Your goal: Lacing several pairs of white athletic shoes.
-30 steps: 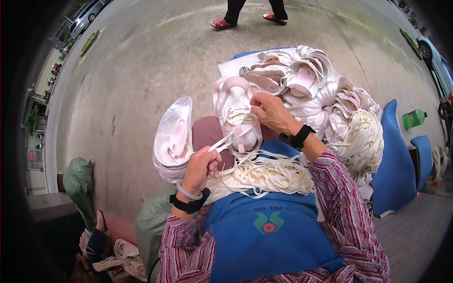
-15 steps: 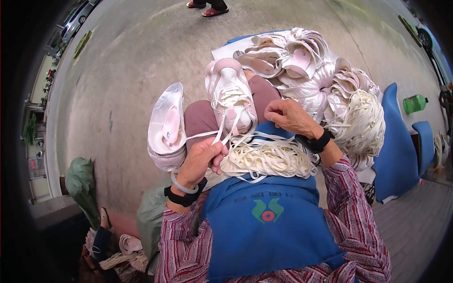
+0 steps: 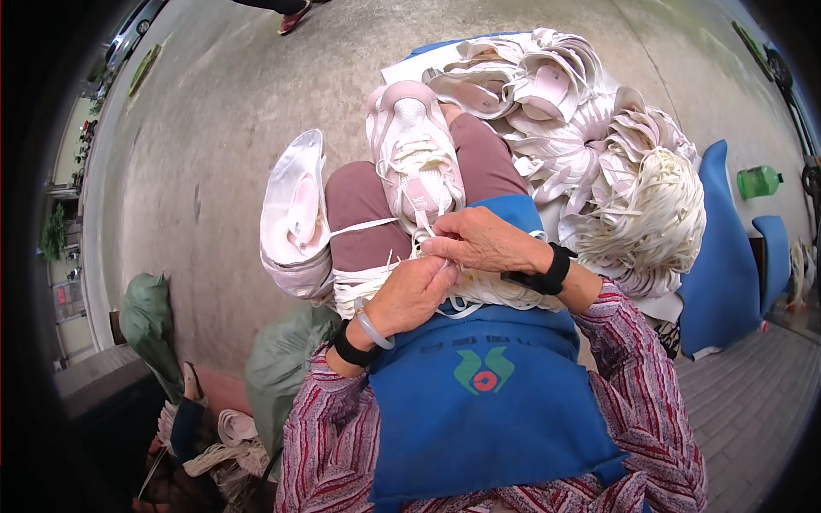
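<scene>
A pink and white sneaker upper (image 3: 415, 128) rests between my knees, toe pointing away, with white lace threaded through its eyelets. My left hand (image 3: 410, 295) and my right hand (image 3: 483, 242) meet just below its heel end, fingers pinched on the shoelace (image 3: 421, 221). The exact grip is partly hidden by the fingers. A second sneaker upper (image 3: 295, 209) stands on its side against my left thigh, and one lace strand runs from it across to the middle one. A pile of loose white laces (image 3: 522, 292) lies on my lap under my hands.
Stacks of similar uppers (image 3: 556, 85) and a thick bundle of white laces (image 3: 663, 209) sit to the right. Beyond are a blue chair (image 3: 718, 274) and a green bottle (image 3: 758, 182). Green sacks (image 3: 286, 376) stand at the left. Someone's foot (image 3: 293, 19) shows at the far edge.
My right hand has come left and down to join my left hand at the lace. My left hand has shifted right. The person at the far edge has moved left.
</scene>
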`<state>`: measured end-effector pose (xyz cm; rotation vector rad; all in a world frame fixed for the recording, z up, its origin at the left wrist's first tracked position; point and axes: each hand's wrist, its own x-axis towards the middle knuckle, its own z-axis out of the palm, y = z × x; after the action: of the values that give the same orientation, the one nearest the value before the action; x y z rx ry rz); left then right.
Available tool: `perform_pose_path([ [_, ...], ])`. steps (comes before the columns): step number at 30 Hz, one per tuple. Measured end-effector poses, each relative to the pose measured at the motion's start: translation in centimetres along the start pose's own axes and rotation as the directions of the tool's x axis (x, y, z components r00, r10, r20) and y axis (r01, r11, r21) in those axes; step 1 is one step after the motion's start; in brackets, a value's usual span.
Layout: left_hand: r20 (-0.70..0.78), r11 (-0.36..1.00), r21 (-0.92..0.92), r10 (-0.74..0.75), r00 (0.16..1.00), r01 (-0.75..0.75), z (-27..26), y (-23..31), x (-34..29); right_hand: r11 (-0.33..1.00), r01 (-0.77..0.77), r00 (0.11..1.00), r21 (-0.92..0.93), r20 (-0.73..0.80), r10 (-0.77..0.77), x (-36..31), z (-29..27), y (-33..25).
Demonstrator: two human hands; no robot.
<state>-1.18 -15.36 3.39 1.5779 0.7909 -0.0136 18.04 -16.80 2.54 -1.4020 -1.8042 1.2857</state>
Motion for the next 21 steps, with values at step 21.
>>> perform_pose_path([
  [21,0.012,0.334,-0.942,-0.041,0.999,0.025,-2.3,-2.0,4.0,0.916,-0.066,0.997,0.396,0.053,0.049,-0.4,-0.6,-1.9],
])
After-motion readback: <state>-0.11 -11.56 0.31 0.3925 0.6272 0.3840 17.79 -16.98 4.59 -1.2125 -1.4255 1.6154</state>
